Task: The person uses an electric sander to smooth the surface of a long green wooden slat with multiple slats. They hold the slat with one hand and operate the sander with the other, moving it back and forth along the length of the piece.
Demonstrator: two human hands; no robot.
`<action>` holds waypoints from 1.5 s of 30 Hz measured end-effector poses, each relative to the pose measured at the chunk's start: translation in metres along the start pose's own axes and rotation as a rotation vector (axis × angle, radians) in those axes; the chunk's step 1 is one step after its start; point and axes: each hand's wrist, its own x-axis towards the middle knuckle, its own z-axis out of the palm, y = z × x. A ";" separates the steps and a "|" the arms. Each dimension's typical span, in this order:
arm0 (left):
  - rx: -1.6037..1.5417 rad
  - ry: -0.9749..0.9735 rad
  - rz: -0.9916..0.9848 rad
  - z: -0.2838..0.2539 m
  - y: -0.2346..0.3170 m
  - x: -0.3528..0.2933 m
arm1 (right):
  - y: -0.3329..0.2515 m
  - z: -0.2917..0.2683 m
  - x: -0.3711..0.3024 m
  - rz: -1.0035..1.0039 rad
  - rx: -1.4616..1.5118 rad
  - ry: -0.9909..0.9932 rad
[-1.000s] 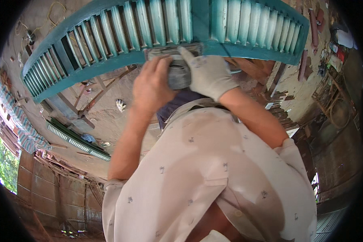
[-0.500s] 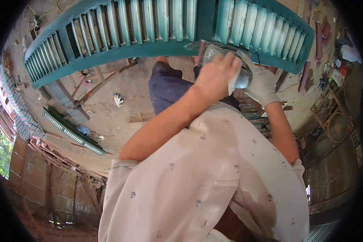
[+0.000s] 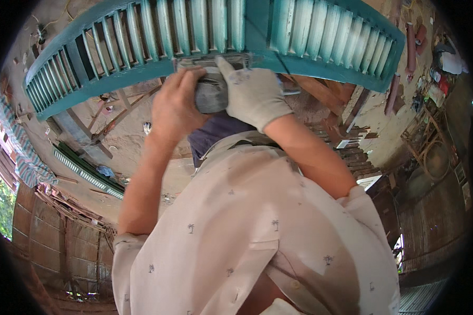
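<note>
Grey sander seemingly between bare and gloved fingers

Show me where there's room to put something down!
The floor between the small green shutter and the left arm looks mostly bare. The big shutter's near edge, left of the tool, is free but narrow. It's crowded where the left hand and gloved right hand hold the tool, and by the heap, far right.
</note>
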 end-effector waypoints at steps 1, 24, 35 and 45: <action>-0.007 -0.016 -0.001 0.001 0.000 0.001 | 0.003 0.001 -0.001 0.008 -0.003 -0.001; -0.114 -0.003 0.123 0.081 0.080 0.038 | 0.108 -0.012 -0.062 0.141 -0.115 -0.009; -0.076 -0.066 0.071 0.042 0.052 0.024 | 0.068 -0.007 -0.042 0.057 0.001 -0.030; -0.044 -0.038 0.004 0.046 0.059 0.026 | 0.078 -0.012 -0.036 -0.042 0.008 0.026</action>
